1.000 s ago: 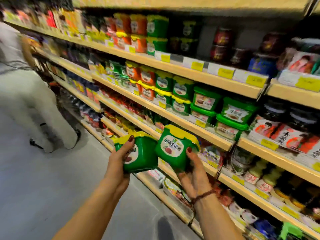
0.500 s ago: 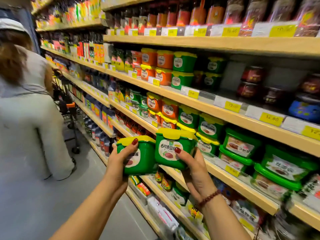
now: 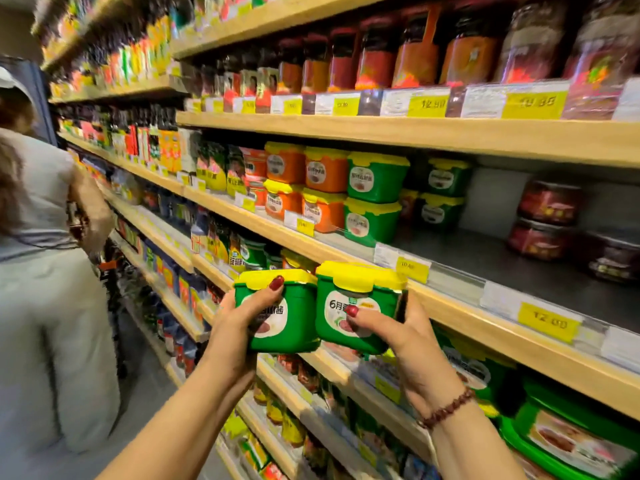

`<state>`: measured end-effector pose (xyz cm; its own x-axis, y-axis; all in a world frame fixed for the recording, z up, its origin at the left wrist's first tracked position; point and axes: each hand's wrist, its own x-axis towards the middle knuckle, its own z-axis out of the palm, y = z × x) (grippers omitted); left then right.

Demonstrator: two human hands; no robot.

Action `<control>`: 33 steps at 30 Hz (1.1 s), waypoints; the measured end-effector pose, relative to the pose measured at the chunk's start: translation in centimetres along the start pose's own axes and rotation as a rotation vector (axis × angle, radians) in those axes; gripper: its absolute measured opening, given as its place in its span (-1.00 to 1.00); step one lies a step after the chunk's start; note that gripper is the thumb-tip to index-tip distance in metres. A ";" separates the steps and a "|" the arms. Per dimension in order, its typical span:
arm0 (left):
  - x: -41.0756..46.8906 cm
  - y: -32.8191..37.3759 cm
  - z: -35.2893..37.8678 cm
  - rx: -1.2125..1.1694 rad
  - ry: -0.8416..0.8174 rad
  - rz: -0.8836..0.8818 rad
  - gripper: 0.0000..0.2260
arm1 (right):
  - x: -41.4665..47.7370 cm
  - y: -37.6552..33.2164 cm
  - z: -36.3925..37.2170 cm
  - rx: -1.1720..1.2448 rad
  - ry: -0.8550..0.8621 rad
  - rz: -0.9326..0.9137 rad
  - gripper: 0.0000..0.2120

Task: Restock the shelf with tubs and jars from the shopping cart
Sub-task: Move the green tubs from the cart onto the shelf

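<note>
With left hand (image 3: pixel 239 318) gripping the left green tub (image 3: pixel 291 330) and right hand (image 3: pixel 394 330) the right green tub (image 3: pixel 346 299), touching just in front of the shelf lip (image 3: pixel 485 327), could snag it going up or topple stacked tubs (image 3: pixel 377 178) above the hands.

Left hand (image 3: pixel 239 327): bare forearm rising from lower left, thumb laid across the front of the left green tub (image 3: pixel 298 327), fingers behind. Right hand (image 3: pixel 398 337): bare forearm from lower right, beaded bracelet (image 3: pixel 446 408) at the wrist, thumb on the right green tub (image 3: pixel 356 292), fingers round its side.
</note>
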<state>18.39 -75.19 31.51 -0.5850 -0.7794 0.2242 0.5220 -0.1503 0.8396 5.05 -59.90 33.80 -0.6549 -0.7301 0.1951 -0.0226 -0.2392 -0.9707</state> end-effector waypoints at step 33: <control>25.9 2.2 1.7 -0.156 -0.485 -0.189 -0.36 | 15.8 -4.7 6.6 -0.118 0.443 -0.131 -0.28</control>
<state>3.37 -94.68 40.02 -0.8778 -0.3656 0.3096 0.4441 -0.3785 0.8121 -0.22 -74.52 42.33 -0.8993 -0.3494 0.2631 -0.1951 -0.2179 -0.9563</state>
